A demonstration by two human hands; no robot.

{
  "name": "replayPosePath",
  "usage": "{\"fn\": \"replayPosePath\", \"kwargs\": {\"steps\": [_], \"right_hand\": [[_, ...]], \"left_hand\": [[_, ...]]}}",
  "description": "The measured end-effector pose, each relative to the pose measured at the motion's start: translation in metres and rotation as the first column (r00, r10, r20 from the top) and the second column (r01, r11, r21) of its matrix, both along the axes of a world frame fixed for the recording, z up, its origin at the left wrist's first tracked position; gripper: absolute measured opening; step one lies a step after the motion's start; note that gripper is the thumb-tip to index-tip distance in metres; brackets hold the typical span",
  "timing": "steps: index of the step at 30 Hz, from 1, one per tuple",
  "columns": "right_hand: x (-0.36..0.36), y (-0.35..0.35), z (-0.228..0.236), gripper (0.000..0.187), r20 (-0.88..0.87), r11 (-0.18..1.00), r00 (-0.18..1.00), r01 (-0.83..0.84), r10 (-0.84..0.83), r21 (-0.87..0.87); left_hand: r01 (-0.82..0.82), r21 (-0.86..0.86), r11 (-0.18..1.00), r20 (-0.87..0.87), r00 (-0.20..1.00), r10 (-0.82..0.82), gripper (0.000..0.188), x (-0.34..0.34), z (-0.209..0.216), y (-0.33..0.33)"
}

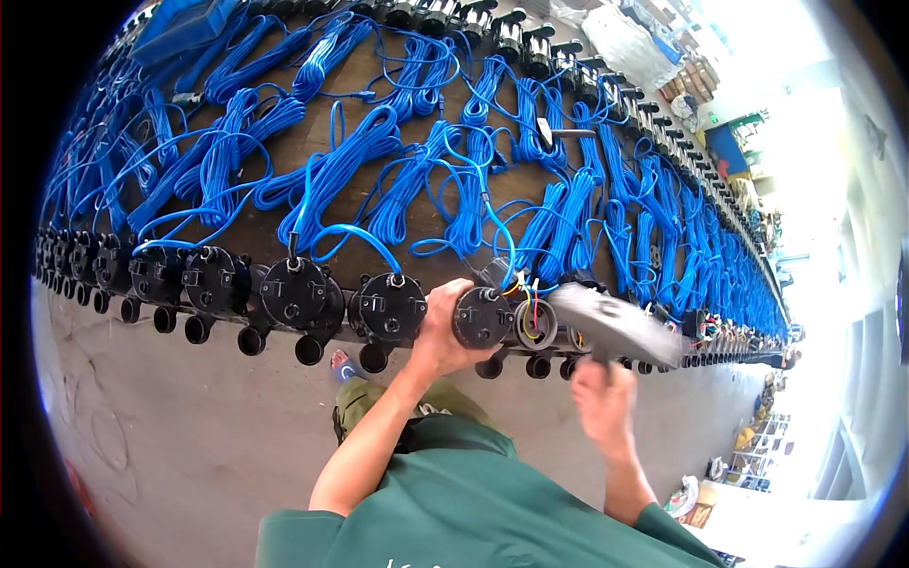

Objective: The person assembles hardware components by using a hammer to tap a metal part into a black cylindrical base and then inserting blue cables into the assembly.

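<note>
My left hand (443,327) is wrapped round the side of a pump with a round black end cap (483,319), which stands in the row along the table's near edge. A blue cable runs from this cap back onto the table. My right hand (604,405) grips a mallet (620,325) by its dark handle. Its large grey head, smeared by motion, is just right of the capped pump, over the row. Between them sits an open pump housing (536,324) with yellow and red wires sticking out. The mallet head hides part of the neighbouring housings.
Coiled blue cables (350,170) cover the brown table (284,156). Capped black pumps (301,293) line the near edge to the left; uncapped ones with loose wires (720,331) continue right. Another pump row (540,49) stands along the far edge. A blue bin (180,33) is far left.
</note>
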State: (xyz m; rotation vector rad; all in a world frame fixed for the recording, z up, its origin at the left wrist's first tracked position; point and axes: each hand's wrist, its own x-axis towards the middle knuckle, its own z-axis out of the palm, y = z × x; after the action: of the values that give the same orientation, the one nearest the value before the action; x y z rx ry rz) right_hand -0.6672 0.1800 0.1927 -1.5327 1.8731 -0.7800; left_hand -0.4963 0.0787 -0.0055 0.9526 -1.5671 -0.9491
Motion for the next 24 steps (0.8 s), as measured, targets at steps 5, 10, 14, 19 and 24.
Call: {"fn": "replayPosePath", "kwargs": {"steps": [5, 10, 14, 19, 24], "right_hand": [[-0.009, -0.007, -0.014, 0.045, 0.117, 0.889, 0.983, 0.074, -0.141, 0.452], [0.016, -0.013, 0.036, 0.039, 0.227, 0.998, 0.973, -0.054, 0.043, 0.042], [0.017, -0.016, -0.076, 0.036, -0.06, 0.995, 0.993, -0.099, 0.098, -0.015], [-0.003, -0.035, -0.003, 0.046, -0.056, 0.962, 0.989, -0.117, 0.135, 0.248], [-0.006, -0.013, 0.015, 0.044, 0.091, 0.997, 0.994, -0.05, 0.054, -0.05]], "left_hand": [[0.077, 0.067, 0.995, -0.023, 0.997, -0.076, 0.095, 0.007, -0.006, -0.001], [-0.002, 0.026, 1.0, 0.0, 1.0, 0.002, 0.095, 0.006, -0.003, -0.002], [0.054, 0.041, 0.998, 0.0, 0.999, -0.054, 0.095, 0.002, -0.006, -0.006], [0.037, 0.059, 0.998, -0.016, 0.999, -0.036, 0.094, 0.006, 0.003, -0.005], [0.002, 0.024, 1.0, -0.009, 1.0, -0.002, 0.091, 0.002, 0.001, -0.003]]}}
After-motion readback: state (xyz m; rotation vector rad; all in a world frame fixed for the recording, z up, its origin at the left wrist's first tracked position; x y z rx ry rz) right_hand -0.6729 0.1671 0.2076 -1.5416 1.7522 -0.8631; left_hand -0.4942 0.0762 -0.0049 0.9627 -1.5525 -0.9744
